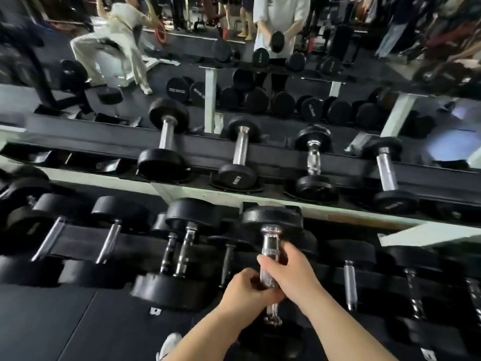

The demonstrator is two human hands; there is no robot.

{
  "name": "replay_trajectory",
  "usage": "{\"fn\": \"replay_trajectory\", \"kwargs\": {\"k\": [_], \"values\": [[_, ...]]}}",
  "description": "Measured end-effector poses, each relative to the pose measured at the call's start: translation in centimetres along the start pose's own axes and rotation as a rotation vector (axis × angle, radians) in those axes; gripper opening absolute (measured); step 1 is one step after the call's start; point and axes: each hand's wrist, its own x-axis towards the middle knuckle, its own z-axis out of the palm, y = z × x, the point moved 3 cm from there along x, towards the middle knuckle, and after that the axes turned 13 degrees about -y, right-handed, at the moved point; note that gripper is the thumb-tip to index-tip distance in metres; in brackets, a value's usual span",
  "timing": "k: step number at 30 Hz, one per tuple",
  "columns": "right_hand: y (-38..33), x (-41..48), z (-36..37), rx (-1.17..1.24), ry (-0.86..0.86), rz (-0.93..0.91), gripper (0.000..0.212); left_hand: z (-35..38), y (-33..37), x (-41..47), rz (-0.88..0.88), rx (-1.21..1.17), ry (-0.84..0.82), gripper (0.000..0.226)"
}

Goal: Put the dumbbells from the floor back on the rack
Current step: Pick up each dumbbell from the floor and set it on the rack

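Note:
A black dumbbell [270, 217] with a knurled chrome handle is held in front of the lower tier of the rack [78, 238]. My right hand [289, 274] grips the middle of the handle from the right. My left hand [250, 290] grips it just below, from the left. The far head sits level with the lower tier's back edge; the near head is dark and partly hidden under my forearms. It points away from me, like the racked dumbbells beside it.
The upper tier [208, 152] holds several dumbbells with free cradles at its left end. More dumbbells fill the lower tier on both sides. A mirror behind shows a person in white. Dark rubber floor [65, 321] lies at lower left; my white shoe [169, 345] shows.

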Motion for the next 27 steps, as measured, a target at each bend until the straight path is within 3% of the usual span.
{"fn": "replay_trajectory", "kwargs": {"k": [6, 11, 14, 17, 20, 27], "values": [[-12.5, 12.3, 9.1, -0.079, -0.086, -0.088, 0.026, -18.7, 2.2, 2.7, 0.067, -0.049, 0.134, 0.017], [-20.4, 19.2, 15.0, -0.103, -0.207, -0.138, 0.028, -29.7, 3.8, 3.0, 0.055, -0.101, 0.235, 0.016], [-23.7, 22.0, 17.6, -0.110, -0.269, -0.175, 0.032, -34.1, 4.3, 3.2, 0.067, -0.087, 0.319, 0.031], [-26.2, 24.2, 19.6, -0.148, -0.318, -0.228, 0.031, -37.3, 4.4, 3.8, 0.059, -0.054, 0.408, 0.015], [-28.2, 25.9, 21.0, -0.195, -0.352, -0.265, 0.034, -39.5, 4.7, 4.3, 0.075, -0.047, 0.516, 0.026], [-31.8, 31.7, 24.6, -0.157, -0.297, -0.195, 0.036, -47.0, 5.5, 6.8, 0.035, 0.058, 0.511, 0.030]]}}
